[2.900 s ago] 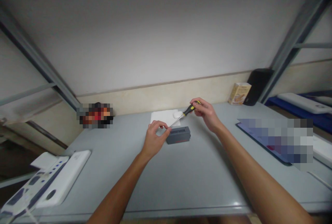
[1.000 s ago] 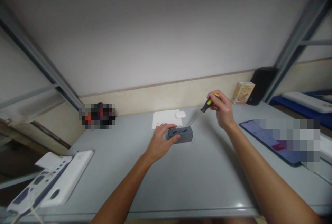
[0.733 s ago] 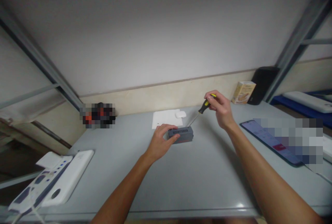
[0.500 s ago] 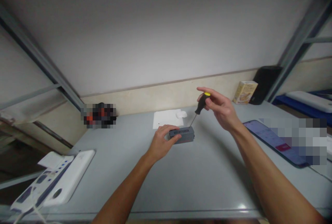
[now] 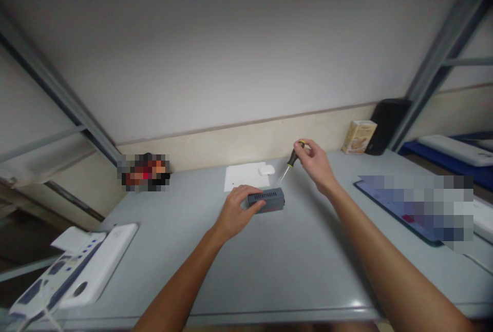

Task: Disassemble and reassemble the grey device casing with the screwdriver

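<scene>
A small dark grey box with a row of vent slots on top rests on the table. My left hand grips its left end, thumb along the near side and fingers over the top. In my right hand is a screwdriver with a black and yellow handle, pinched near the handle's top. Its shaft slants down to the left, and the tip is at the box's far top edge near the right end. Whether the tip touches the box I cannot tell.
Behind the box lie a white sheet and a small white case. A power strip and a white power bank are at left. To the right are a tablet-like device, a yellow carton and a black speaker-like object.
My right hand has moved lower and changed its hold, with the fingers now closed round the top of the screwdriver handle. My left hand still holds the box.
</scene>
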Demonstrator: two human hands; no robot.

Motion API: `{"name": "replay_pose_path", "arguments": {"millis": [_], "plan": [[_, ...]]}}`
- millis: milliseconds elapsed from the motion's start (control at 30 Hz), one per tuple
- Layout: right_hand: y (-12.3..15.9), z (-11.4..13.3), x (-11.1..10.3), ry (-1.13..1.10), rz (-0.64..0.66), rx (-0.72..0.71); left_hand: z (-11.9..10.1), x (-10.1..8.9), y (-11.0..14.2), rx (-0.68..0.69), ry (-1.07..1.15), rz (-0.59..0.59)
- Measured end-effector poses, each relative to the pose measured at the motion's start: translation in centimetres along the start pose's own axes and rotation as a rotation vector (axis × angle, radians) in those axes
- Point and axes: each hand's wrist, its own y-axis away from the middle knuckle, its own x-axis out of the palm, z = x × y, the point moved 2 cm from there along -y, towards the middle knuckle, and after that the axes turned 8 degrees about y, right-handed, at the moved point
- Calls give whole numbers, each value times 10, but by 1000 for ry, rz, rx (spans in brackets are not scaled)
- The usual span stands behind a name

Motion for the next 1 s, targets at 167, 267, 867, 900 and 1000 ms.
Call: {"name": "replay_pose_path", "arguments": {"millis": [167,267,867,900,1000], "plan": [[6,-28,22,-112,114,293,-1,-3,1,-11,7,13],[13,-33,35,-165,145,312,3,-16,-1,-51,6,-103],[39,-39,65,-108,447,270,76,-43,2,-227,-542,-238],[39,-39,65,-105,445,266,76,-43,2,-228,-542,-238],[38,-38,64,-110,429,271,75,-43,3,-225,-535,-233]]}}
